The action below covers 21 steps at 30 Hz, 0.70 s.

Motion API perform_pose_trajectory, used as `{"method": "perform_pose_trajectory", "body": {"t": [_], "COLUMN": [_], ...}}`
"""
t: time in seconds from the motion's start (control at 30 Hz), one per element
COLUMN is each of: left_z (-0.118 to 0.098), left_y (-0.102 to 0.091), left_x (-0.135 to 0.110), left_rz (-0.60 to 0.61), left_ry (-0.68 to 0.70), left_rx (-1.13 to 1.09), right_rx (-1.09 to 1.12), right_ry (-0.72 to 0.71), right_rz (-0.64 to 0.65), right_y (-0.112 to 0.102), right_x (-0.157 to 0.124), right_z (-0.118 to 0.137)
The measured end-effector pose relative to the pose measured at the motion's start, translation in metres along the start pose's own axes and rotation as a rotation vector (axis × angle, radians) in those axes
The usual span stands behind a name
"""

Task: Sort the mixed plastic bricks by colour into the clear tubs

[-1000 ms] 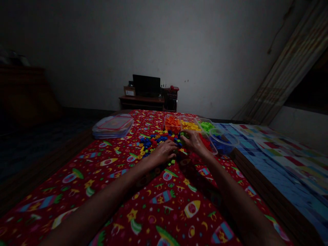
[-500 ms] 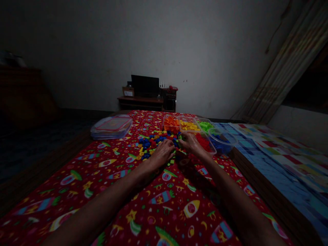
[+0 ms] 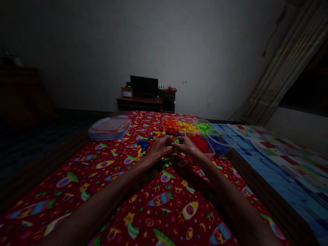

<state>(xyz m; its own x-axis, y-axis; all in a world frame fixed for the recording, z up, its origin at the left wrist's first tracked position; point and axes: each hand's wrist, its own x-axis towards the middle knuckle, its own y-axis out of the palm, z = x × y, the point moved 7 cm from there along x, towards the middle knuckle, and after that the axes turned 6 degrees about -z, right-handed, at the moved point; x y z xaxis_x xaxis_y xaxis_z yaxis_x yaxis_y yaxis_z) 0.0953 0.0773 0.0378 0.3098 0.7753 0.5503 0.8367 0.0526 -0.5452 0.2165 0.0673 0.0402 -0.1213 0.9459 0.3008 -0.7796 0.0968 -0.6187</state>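
My left hand (image 3: 159, 149) and my right hand (image 3: 186, 145) meet at the fingertips above a red cloth printed with rockets and stars (image 3: 164, 201). A small green plastic brick (image 3: 176, 140) shows at the right hand's fingertips, and the hands partly hide whatever lies between them. Loose blue, yellow and red bricks (image 3: 145, 145) lie scattered on the cloth beside my left hand. Just beyond my right hand sits a clear tub of red bricks (image 3: 200, 144). Further back are tubs of orange bricks (image 3: 169, 125), yellow bricks (image 3: 188, 126) and green bricks (image 3: 204, 127).
A clear tub of blue bricks (image 3: 219, 145) stands at the cloth's right edge. Clear plastic lids (image 3: 109, 128) lie stacked at the far left. A wooden bed edge (image 3: 266, 191) drops beside a patterned mattress. A dark monitor (image 3: 144, 86) stands on a low wooden shelf beyond.
My left hand has moved right and come together with my right hand at the fingertips. The green brick now sits between them. The view has shifted slightly.
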Motion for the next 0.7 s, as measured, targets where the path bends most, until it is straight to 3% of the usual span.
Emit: {"method": "perform_pose_trajectory", "body": {"t": [0.1,0.23,0.33,0.43,0.57,0.7], "left_z": [-0.002,0.006,0.018,0.029,0.039,0.046], "left_y": [-0.008,-0.043,-0.068,-0.081,-0.085,-0.085], "left_x": [0.005,0.014,0.017,0.016,0.016,0.017], "left_rz": [0.001,-0.118,-0.197,-0.219,-0.212,-0.183], "left_ry": [0.010,-0.019,-0.097,-0.151,-0.182,-0.201], "left_rx": [0.007,0.090,0.097,0.082,0.082,0.117], "right_rx": [-0.003,-0.047,-0.130,-0.293,-0.692,-0.931], "right_ry": [0.038,0.020,0.045,0.114,0.209,0.289], "right_rz": [-0.022,-0.088,-0.145,-0.219,-0.288,-0.235], "right_y": [-0.005,-0.029,-0.062,-0.107,-0.168,-0.200], "right_x": [-0.001,0.009,0.026,0.047,0.073,0.088], "right_z": [-0.002,-0.011,-0.022,-0.035,-0.062,-0.100]}}
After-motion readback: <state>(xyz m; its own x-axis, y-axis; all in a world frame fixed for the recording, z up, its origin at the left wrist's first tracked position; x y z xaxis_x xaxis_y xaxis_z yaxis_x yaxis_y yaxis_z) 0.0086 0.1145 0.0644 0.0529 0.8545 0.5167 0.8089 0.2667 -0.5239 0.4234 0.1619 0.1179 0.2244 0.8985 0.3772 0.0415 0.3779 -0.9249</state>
